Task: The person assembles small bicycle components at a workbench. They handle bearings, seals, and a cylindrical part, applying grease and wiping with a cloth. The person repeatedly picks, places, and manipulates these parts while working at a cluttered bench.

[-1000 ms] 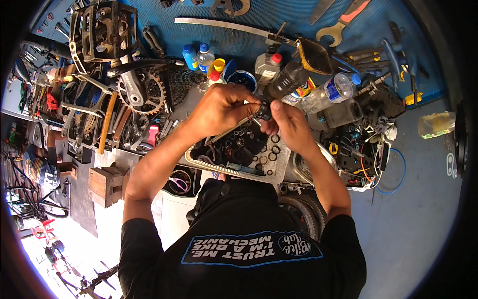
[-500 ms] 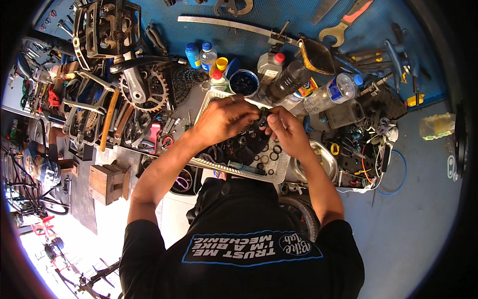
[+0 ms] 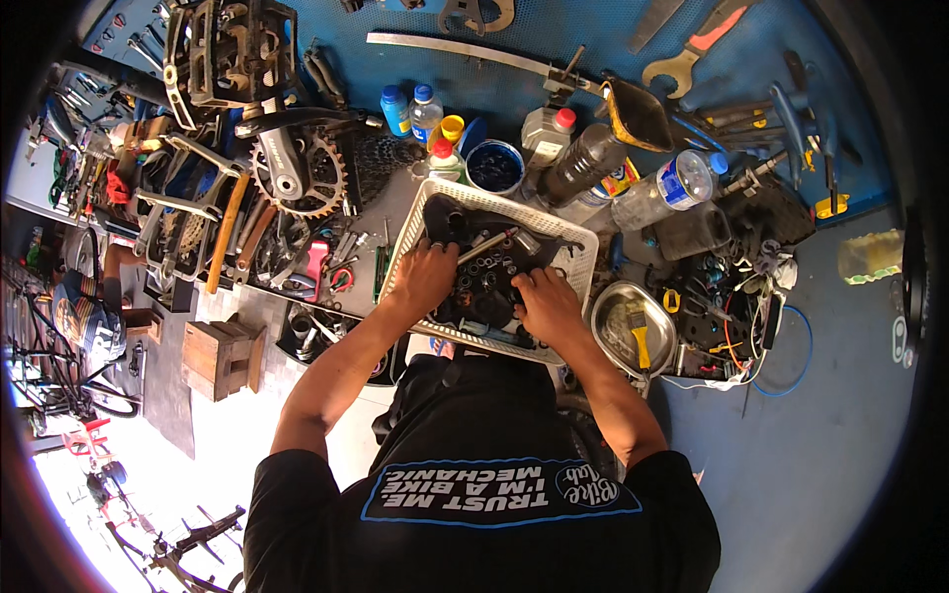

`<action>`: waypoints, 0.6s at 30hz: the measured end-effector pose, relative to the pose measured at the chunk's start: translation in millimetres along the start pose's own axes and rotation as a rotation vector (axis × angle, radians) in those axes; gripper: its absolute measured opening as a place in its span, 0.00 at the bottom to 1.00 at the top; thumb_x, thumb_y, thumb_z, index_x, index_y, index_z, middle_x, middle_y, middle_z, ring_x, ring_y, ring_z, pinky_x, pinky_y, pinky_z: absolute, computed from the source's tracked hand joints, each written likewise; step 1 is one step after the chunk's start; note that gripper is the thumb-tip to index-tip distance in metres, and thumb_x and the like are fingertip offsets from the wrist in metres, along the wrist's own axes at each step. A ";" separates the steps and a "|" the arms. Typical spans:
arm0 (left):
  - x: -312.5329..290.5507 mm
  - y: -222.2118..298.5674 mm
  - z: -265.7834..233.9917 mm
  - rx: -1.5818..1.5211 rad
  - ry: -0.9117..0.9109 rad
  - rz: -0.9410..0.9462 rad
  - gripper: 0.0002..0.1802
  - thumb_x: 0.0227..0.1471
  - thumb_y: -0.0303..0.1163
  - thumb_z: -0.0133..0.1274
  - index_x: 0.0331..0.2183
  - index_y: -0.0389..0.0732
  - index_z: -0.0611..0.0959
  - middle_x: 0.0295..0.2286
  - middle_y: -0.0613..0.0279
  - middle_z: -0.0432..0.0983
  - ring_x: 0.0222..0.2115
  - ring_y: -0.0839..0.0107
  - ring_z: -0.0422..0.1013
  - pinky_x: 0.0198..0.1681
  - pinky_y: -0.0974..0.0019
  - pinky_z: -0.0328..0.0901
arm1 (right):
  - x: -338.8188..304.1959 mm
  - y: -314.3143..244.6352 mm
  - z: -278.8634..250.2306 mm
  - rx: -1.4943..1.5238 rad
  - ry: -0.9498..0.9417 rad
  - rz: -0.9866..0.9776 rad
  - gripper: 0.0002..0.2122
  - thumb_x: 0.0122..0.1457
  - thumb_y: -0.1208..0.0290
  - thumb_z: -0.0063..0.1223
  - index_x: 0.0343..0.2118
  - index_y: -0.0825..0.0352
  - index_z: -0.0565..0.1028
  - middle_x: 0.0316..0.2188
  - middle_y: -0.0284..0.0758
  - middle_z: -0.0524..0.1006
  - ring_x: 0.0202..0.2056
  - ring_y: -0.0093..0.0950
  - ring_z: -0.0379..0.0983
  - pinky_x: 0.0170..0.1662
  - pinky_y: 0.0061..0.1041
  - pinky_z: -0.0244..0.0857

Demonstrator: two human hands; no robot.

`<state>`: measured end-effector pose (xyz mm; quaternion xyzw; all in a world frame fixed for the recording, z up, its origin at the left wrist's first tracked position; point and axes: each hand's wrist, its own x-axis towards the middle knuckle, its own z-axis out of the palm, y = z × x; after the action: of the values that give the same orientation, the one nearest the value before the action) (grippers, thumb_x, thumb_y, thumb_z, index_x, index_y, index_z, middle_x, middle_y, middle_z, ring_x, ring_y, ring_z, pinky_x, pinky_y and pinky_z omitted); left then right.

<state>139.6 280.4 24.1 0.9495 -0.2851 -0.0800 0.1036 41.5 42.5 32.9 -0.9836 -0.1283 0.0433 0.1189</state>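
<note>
On the far left I see a boxy wooden stool [image 3: 219,358] with a grainy brown top. Next comes a smooth, slim wooden handle [image 3: 226,232], then a crankset [image 3: 285,178] of grey metal, its chainring toothed round the edge. Further right, a round tub [image 3: 494,166] holds something dark and glossy.

The left hand [image 3: 427,279] reaches into the left side of the basket [image 3: 585,259], fingers bent downward; I cannot tell whether they grip anything. The basket is pale plastic with perforated walls and rounded corners. In it lie the small parts [image 3: 482,269], mostly dark or metallic and many ring-shaped, between the two hands. A straight metal rod [image 3: 484,246] lies slantwise just beside the left fingers. The right hand [image 3: 550,304] comes in over the near right side, fingers curled down at the parts; its grip is hidden from me too.

Right of the basket, a shiny, rounded metal tray [image 3: 613,328] holds a brush [image 3: 641,341] with a yellow handle.

Counting left to right, I get one stool, one crankset, two blue-capped bottles [image 3: 425,114] side by side, one tub, one basket, one tray and one brush. The small parts overlap too much for me to count.
</note>
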 end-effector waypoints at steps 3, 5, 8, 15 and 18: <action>-4.8 -1.7 -0.3 -0.092 0.026 0.006 0.07 0.49 0.24 0.58 0.33 0.37 0.78 0.36 0.45 0.81 0.42 0.47 0.78 0.43 0.49 0.76 | -1.1 -1.1 7.6 -0.010 0.007 0.006 0.20 0.54 0.71 0.67 0.50 0.66 0.76 0.40 0.39 0.74 0.48 0.40 0.71 0.50 0.42 0.69; -9.3 -6.9 7.8 -0.183 0.088 0.021 0.09 0.48 0.24 0.58 0.35 0.34 0.78 0.35 0.42 0.81 0.41 0.44 0.78 0.44 0.47 0.75 | -1.1 0.0 10.9 -0.010 0.016 -0.002 0.20 0.54 0.71 0.67 0.50 0.65 0.76 0.39 0.39 0.74 0.47 0.40 0.71 0.49 0.42 0.68; -27.2 -9.6 -4.1 -0.305 0.043 -0.030 0.16 0.48 0.27 0.60 0.42 0.35 0.80 0.36 0.40 0.81 0.39 0.42 0.78 0.44 0.45 0.74 | -2.7 0.0 9.0 0.008 0.018 0.016 0.20 0.53 0.71 0.67 0.50 0.65 0.75 0.39 0.39 0.74 0.47 0.40 0.71 0.49 0.42 0.68; -71.6 -7.8 -52.9 -0.366 0.172 -0.316 0.14 0.47 0.25 0.60 0.38 0.31 0.78 0.34 0.36 0.80 0.37 0.39 0.78 0.42 0.44 0.75 | -9.1 -1.2 5.7 0.026 -0.015 0.093 0.20 0.57 0.68 0.67 0.51 0.62 0.74 0.42 0.38 0.73 0.49 0.41 0.70 0.53 0.42 0.65; -67.2 -6.8 -47.5 -0.239 0.107 -0.377 0.13 0.48 0.26 0.59 0.37 0.30 0.78 0.34 0.36 0.80 0.38 0.40 0.78 0.41 0.44 0.75 | -6.7 -1.9 5.8 0.009 0.008 0.077 0.20 0.55 0.68 0.68 0.50 0.62 0.75 0.41 0.38 0.75 0.49 0.41 0.71 0.52 0.41 0.65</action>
<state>97.8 330.6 74.6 0.9699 -0.0851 -0.0809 0.2134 34.0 43.8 28.1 -0.9875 -0.0895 0.0446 0.1219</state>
